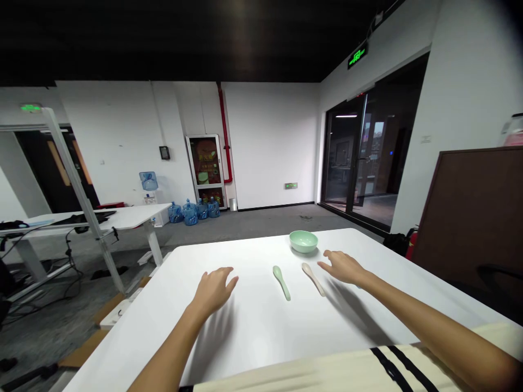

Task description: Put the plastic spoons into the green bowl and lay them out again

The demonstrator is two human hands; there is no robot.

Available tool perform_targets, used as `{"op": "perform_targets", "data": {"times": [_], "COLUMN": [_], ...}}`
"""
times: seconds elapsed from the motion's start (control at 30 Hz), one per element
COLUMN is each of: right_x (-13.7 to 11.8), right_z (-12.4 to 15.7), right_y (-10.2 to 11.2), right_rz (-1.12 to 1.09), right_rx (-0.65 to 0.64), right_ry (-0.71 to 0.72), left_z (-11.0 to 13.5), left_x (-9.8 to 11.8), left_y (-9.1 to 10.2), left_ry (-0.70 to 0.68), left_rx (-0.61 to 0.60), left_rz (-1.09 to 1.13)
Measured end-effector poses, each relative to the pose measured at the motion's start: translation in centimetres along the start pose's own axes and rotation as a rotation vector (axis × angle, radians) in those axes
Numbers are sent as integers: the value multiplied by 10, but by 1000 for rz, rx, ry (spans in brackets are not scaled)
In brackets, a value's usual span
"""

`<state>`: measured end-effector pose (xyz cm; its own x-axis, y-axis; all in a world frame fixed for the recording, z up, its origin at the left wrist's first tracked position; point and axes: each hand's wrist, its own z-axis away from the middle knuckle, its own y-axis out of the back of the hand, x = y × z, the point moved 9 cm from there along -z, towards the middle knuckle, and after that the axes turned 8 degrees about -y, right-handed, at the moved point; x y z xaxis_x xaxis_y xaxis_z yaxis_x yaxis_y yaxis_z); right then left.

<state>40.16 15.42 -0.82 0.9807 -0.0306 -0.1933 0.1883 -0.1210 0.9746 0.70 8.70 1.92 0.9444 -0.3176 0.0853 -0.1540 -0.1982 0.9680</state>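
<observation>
A pale green bowl (303, 241) stands near the far edge of the white table (261, 332). In front of it lie a green spoon (281, 282) and, to its right, a cream spoon (313, 279), both flat on the tabletop. My right hand (342, 266) hovers just right of the cream spoon, fingers stretched toward it, holding nothing. Left of the green spoon, my left hand (213, 290) rests palm down on the table with its fingers extended and nothing in it.
A second white desk (122, 216) stands at the left with a slanted metal frame (77, 190). Water bottles (190, 211) line the far wall by a cabinet. A brown panel (474, 212) rises at the right. Striped cloth (384, 365) lies at the near edge.
</observation>
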Motion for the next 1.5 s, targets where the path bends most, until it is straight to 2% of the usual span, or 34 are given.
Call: {"op": "perform_targets", "data": {"times": [0.1, 0.27, 0.37, 0.47, 0.6, 0.73, 0.87, 0.97, 1.07, 1.23, 1.5], "right_x": [-12, -23, -24, -23, -25, -28, -21, -14, -9, -1, 5], "right_z": [-6, -8, -4, -2, -8, -26, -51, -71, -91, -119, -140], "right_y": [-12, -47, -66, -74, -63, -30, 1, 13, 13, -4, -30], "right_rz": [56, 125, 116, 79, 24, -12, -29, -35, -48, -69, -75], "right_rx": [-85, -211, -245, -245, -207, -79, 36, 109, 141, 133, 103], "right_ry": [8, -8, -35, -62, -52, -30, -117, -182, -221, -278, -315], "left_z": [1, 2, 3, 2, 2, 2, 1, 1, 0, -4, -8], "left_x": [0, 1, 1, 0, 1, 2, 3, 2, 1, -4, -8], "left_y": [0, 2, 4, 5, 5, 4, 5, 4, 2, -3, -7], "left_ry": [4, 8, 13, 13, 12, 15, 18, 24, 30, 31, 45], "left_rx": [-5, -11, -13, -9, -6, -19, -26, -33, -31, -15, -31], "left_rz": [6, 15, 16, 13, 12, 16, 23, 23, 28, 40, 53]}}
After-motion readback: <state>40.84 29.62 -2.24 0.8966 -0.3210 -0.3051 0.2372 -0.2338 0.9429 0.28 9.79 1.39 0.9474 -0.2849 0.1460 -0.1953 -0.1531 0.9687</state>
